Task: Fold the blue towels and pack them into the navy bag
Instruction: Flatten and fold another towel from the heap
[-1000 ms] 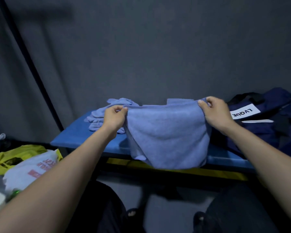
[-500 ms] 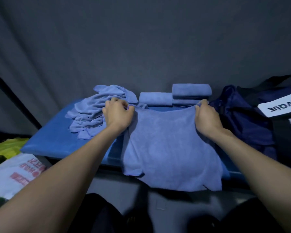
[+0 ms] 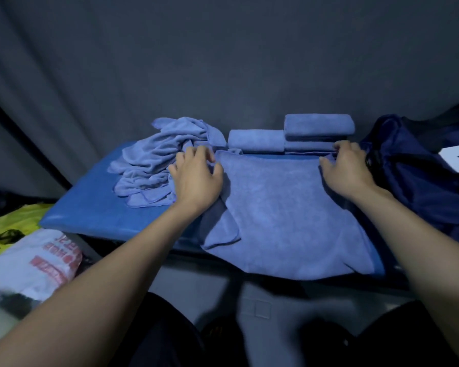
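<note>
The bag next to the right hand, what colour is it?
Navy blue bag, seen in the head view.

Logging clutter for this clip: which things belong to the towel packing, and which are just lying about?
Job: spread towel; unfolded towel heap; folded towels; navy bag; left hand; right hand.
Lying about: yellow bag; white printed bag.

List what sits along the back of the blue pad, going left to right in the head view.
Crumpled heap of unfolded blue towels → single folded blue towel → stack of folded blue towels → navy fabric bag.
</note>
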